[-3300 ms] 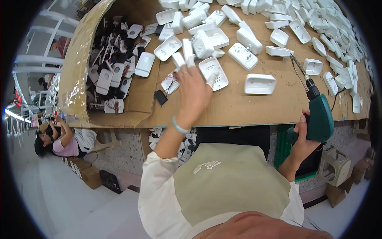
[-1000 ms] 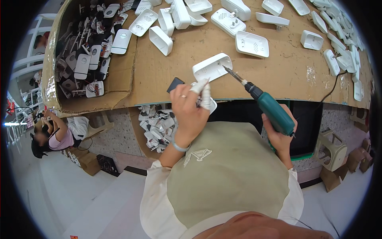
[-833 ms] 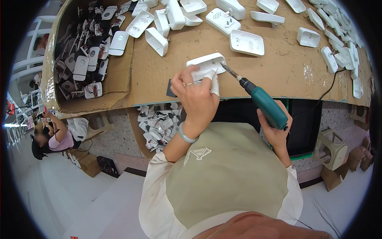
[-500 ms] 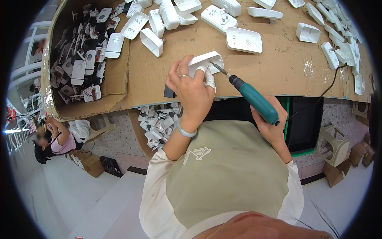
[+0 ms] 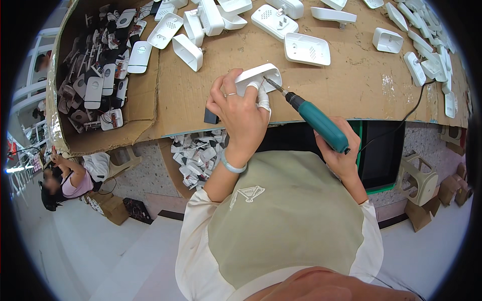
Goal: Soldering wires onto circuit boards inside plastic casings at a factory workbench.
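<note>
My left hand (image 5: pixel 240 111) grips a white plastic casing (image 5: pixel 259 76) near the front edge of the cardboard-covered table (image 5: pixel 351 85). One fingertip is wrapped in white tape and a ring shows on another finger. My right hand (image 5: pixel 339 154) holds a teal electric screwdriver (image 5: pixel 317 124) by its body. The screwdriver's bit touches the underside of the casing. A black cable (image 5: pixel 407 118) runs from the tool up to the right.
Several white casings (image 5: pixel 307 48) lie scattered over the table. A cardboard box (image 5: pixel 100 85) at the left holds many white and black parts. More parts fill a bin (image 5: pixel 197 153) under the table. Another person (image 5: pixel 65 178) sits at lower left. A plastic stool (image 5: pixel 419 178) stands at right.
My left hand picked a casing off the table and drew it to the front edge. The screwdriver came up from my right side and its bit now meets the casing.
</note>
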A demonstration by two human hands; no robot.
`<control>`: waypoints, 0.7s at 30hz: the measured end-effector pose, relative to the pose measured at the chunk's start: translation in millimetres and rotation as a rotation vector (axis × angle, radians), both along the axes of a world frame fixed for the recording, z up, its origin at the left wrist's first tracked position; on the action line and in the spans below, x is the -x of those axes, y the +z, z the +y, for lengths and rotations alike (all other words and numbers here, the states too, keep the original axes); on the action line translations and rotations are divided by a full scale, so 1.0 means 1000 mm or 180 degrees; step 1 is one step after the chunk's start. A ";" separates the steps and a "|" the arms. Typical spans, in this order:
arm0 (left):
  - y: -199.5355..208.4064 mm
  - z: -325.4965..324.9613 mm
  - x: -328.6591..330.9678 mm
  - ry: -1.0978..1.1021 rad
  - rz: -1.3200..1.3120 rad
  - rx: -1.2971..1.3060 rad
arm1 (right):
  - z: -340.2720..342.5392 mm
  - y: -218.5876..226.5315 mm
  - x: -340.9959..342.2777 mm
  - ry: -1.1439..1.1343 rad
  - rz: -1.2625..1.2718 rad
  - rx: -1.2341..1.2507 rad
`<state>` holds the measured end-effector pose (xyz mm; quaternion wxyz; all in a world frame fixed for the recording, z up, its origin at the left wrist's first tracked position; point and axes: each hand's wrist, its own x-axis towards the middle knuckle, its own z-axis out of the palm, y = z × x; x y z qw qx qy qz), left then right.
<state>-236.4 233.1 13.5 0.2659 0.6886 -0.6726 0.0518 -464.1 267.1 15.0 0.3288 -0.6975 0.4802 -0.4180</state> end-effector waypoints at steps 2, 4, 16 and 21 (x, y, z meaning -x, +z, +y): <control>0.001 -0.001 0.000 -0.0001 0.0012 -0.0025 | 0.000 0.001 0.000 -0.0018 0.0018 -0.0032; 0.001 -0.001 0.000 0.0001 0.0011 -0.0027 | 0.000 0.002 0.001 0.0004 0.0019 -0.0120; 0.003 0.000 0.000 0.0016 -0.0078 -0.0146 | -0.003 0.007 0.002 0.0045 0.0030 -0.0097; 0.004 0.000 0.002 0.0030 -0.0051 -0.0150 | -0.001 0.008 0.004 0.0059 0.0083 -0.0176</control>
